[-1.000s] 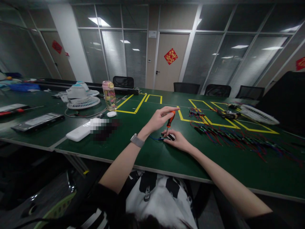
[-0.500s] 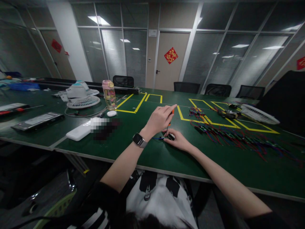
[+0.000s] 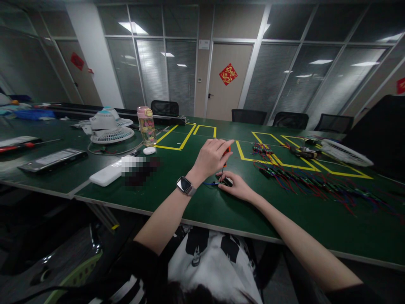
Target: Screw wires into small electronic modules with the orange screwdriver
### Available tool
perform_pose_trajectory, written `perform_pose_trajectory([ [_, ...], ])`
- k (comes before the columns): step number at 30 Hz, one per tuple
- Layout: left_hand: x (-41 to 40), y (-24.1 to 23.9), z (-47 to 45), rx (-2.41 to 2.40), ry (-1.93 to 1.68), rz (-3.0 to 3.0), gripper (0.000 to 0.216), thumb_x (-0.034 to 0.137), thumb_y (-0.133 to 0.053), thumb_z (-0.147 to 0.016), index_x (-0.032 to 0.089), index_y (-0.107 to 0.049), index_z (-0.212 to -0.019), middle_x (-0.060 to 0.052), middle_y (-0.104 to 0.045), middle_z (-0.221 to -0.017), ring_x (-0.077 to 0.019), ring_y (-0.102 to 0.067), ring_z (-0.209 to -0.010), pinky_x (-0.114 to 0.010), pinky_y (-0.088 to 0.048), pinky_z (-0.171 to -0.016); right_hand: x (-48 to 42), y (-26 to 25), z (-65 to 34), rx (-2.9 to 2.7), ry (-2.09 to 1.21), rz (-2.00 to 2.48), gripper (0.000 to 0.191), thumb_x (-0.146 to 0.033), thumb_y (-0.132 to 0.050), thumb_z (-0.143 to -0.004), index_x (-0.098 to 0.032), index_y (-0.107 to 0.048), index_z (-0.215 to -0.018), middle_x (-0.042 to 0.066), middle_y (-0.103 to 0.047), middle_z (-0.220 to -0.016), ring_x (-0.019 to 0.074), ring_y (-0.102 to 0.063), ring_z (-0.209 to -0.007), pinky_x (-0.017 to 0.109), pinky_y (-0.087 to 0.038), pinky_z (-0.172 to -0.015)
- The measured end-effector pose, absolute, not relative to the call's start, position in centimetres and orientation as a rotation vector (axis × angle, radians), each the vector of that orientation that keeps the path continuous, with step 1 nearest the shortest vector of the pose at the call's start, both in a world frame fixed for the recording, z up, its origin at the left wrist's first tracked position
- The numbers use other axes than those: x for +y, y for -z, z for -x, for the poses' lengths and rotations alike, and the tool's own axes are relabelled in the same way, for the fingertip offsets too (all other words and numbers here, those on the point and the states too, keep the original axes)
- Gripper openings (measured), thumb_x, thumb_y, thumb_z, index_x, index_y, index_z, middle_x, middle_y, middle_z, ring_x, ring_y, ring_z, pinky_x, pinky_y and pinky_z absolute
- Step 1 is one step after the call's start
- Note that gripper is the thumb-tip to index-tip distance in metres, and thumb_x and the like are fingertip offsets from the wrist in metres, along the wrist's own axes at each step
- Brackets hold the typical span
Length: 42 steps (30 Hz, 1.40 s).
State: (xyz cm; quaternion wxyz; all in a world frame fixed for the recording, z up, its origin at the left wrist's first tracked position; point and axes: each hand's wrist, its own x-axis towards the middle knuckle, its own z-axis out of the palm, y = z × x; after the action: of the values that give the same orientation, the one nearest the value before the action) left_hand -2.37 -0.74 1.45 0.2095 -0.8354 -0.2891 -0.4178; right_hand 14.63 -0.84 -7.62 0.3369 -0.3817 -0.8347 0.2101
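Observation:
My left hand point(image 3: 210, 157), with a watch point(image 3: 184, 185) on its wrist, is closed round the orange handle of a screwdriver point(image 3: 228, 149). The thin shaft points down and its tip meets a small circuit board point(image 3: 225, 182) lying on the table; the exact contact spot is too small to make out. My right hand point(image 3: 238, 186) grips that board from the right, thumb and fingers at its edges. A blue wire runs out from the board's left side.
On the green table point(image 3: 202, 207), several wired circuit boards point(image 3: 303, 181) lie to the right, near yellow tape outlines and a white fan point(image 3: 346, 153). Leftward are a pink-capped bottle point(image 3: 146, 126), a white case point(image 3: 149, 150), a white power bank point(image 3: 106, 171), a hard drive point(image 3: 53, 160) and another fan point(image 3: 110, 126).
The view has shifted very slightly. My left hand has turned a little at the screwdriver handle, its watch face tilting; my right hand stays on the circuit board.

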Motion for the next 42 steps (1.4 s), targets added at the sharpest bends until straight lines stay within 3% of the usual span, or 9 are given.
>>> perform_pose_trajectory([
  [4,-0.8,-1.4,2.4,-0.816,1.181,2.298,0.032,0.039,-0.044,-0.092,0.017,-0.059,-0.109,-0.008,-0.06,-0.097,-0.021,-0.053,-0.091,-0.035,-0.04,-0.081,-0.8,7.7,-14.6,-2.172,-0.54,0.997,0.011,-0.026,-0.064,-0.076,-0.019,-0.055,-0.077,0.009,-0.065,-0.107,0.0238,-0.06,-0.104,0.044,-0.042,-0.094],
  [9,-0.8,-1.4,2.2,-0.739,1.215,2.352,0.033,0.018,-0.035,-0.094,0.015,-0.051,-0.123,-0.009,-0.059,-0.115,-0.0192,-0.051,-0.105,-0.034,-0.039,-0.09,-0.9,7.6,-14.5,-2.181,-0.535,0.984,0.01,-0.025,-0.064,-0.076,-0.02,-0.055,-0.078,0.008,-0.066,-0.102,0.0232,-0.06,-0.104,0.042,-0.042,-0.094],
  [15,-0.9,-1.1,2.0,-0.814,1.382,2.369,0.032,0.04,-0.051,-0.089,0.017,-0.062,-0.109,-0.007,-0.059,-0.095,-0.0195,-0.053,-0.09,-0.035,-0.043,-0.082,-1.0,7.5,-14.5,-2.186,-0.514,0.987,0.011,-0.026,-0.064,-0.076,-0.019,-0.055,-0.078,0.007,-0.067,-0.099,0.0229,-0.061,-0.102,0.041,-0.044,-0.091],
  [20,-1.2,-1.3,1.4,-0.727,1.74,2.65,0.031,0.022,-0.037,-0.095,0.019,-0.061,-0.114,-0.007,-0.06,-0.108,-0.0161,-0.056,-0.102,-0.031,-0.044,-0.09,-1.1,7.4,-14.4,-2.197,-0.505,0.988,0.01,-0.025,-0.063,-0.076,-0.019,-0.056,-0.08,0.007,-0.067,-0.096,0.0233,-0.061,-0.101,0.041,-0.044,-0.09],
  [24,-1.2,-1.4,1.1,-0.824,1.905,2.727,0.023,0.024,-0.051,-0.09,0.019,-0.063,-0.108,-0.004,-0.062,-0.093,-0.0129,-0.059,-0.086,-0.026,-0.048,-0.079,-1.0,7.5,-14.4,-2.182,-0.52,0.984,0.011,-0.025,-0.063,-0.076,-0.02,-0.055,-0.078,0.008,-0.067,-0.101,0.024,-0.06,-0.105,0.042,-0.043,-0.092],
  [27,-1.3,-1.3,1.0,-0.933,1.879,2.627,0.022,0.031,-0.059,-0.085,0.02,-0.066,-0.102,-0.004,-0.058,-0.092,-0.0131,-0.058,-0.083,-0.027,-0.049,-0.079,-0.9,7.6,-14.4,-2.178,-0.505,0.988,0.012,-0.026,-0.064,-0.076,-0.02,-0.054,-0.077,0.008,-0.067,-0.1,0.0237,-0.061,-0.102,0.041,-0.044,-0.09],
  [33,-1.1,-1.0,0.9,-0.843,1.718,2.648,0.034,0.02,-0.037,-0.095,0.021,-0.053,-0.125,-0.006,-0.059,-0.109,-0.0149,-0.056,-0.101,-0.03,-0.044,-0.09,-1.0,7.4,-14.3,-2.19,-0.464,1.013,0.012,-0.028,-0.063,-0.076,-0.02,-0.054,-0.075,0.006,-0.065,-0.091,0.0218,-0.061,-0.092,0.038,-0.045,-0.085],
  [38,-1.1,-0.7,1.0,-0.992,1.713,2.478,0.029,0.037,-0.058,-0.086,0.02,-0.063,-0.109,-0.004,-0.055,-0.092,-0.0149,-0.055,-0.086,-0.029,-0.046,-0.082,-1.1,7.3,-14.3,-2.203,-0.455,1.014,0.012,-0.028,-0.062,-0.077,-0.019,-0.054,-0.077,0.006,-0.064,-0.093,0.0213,-0.06,-0.09,0.037,-0.045,-0.084],
  [42,-1.0,-0.9,1.1,-1.064,1.82,2.455,0.027,0.03,-0.045,-0.092,0.019,-0.064,-0.107,-0.007,-0.057,-0.104,-0.0161,-0.057,-0.097,-0.031,-0.046,-0.089,-1.0,7.1,-14.6,-2.237,-0.441,0.976,0.011,-0.027,-0.063,-0.077,-0.02,-0.056,-0.083,0.006,-0.065,-0.096,0.0213,-0.061,-0.093,0.038,-0.045,-0.087],
])
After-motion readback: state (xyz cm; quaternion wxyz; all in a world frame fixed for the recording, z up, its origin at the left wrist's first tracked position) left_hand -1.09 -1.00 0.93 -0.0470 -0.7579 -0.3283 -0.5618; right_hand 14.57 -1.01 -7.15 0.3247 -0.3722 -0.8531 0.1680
